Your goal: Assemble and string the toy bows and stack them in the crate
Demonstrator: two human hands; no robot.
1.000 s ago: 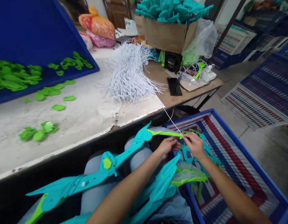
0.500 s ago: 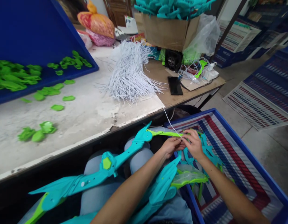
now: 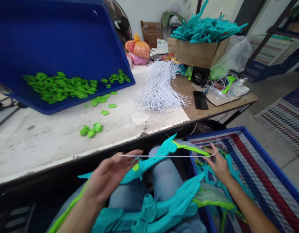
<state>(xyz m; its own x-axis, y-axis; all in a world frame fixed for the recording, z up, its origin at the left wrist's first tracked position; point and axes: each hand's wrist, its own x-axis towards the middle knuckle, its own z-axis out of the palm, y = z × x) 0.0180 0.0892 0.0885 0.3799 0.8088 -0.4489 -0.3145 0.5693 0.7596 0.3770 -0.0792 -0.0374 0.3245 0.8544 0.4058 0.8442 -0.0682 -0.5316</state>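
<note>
While a white cord (image 3: 183, 156) stretches level, a teal frame (image 3: 165, 149) lies across the lap (image 3: 166, 178)

As the cord runs straight, the left hand (image 3: 105, 176) hangs blurred near its far end, fingers almost straight; whether it pinches the cord I cannot tell. The right hand (image 3: 219, 165) has thumb and forefinger parted at the tip of the frame's green end piece (image 3: 189, 148); its grip is unclear too. The frame slants between the counter (image 3: 120, 129) and a second teal piece (image 3: 180, 199). The step in hand appears to be drawing the cord out from that tip; the next move seems to call for steadying the tip.
</note>
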